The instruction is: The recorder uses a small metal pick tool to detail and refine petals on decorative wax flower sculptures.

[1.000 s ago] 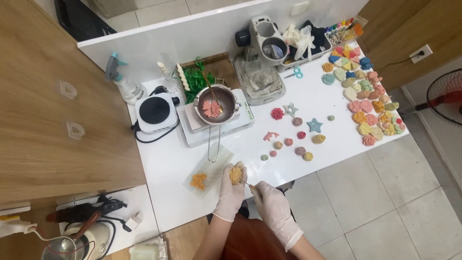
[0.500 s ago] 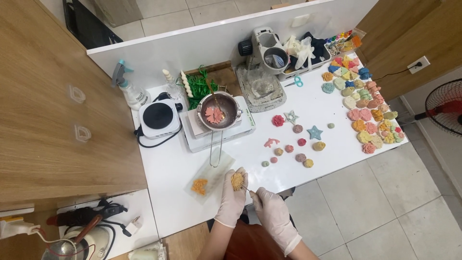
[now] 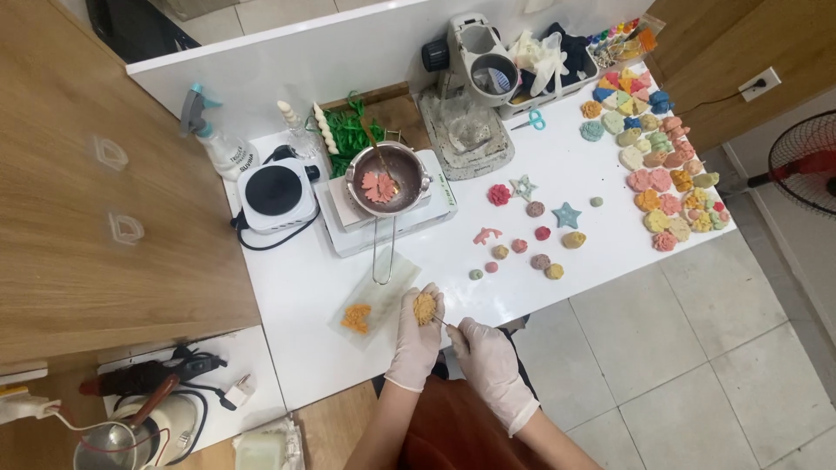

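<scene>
So the left hand (image 3: 416, 339) in a white glove is cupping a small orange flower-shaped piece (image 3: 424, 307), fingers curled around it and holding it up just over the near edge of the white surface (image 3: 296, 296). The right hand (image 3: 489, 359), also gloved, is pinching a thin pick (image 3: 441, 322) with its tip touching the side of that orange piece. Just to the left, some orange crumbs (image 3: 356, 318) are lying on a clear sheet (image 3: 370, 300). Further back a metal pot (image 3: 389, 180) with a pink flower shape inside is sitting on a white scale, next to a little black hot plate (image 3: 271, 192), and a bunch of small coloured pieces (image 3: 531, 235) are spread out to the right. My worry: the piece looks crumbly, so if the pick is digging too hard a petal could snap off. It's also being held right at the edge, so a loose grip could send it to the floor.
</scene>
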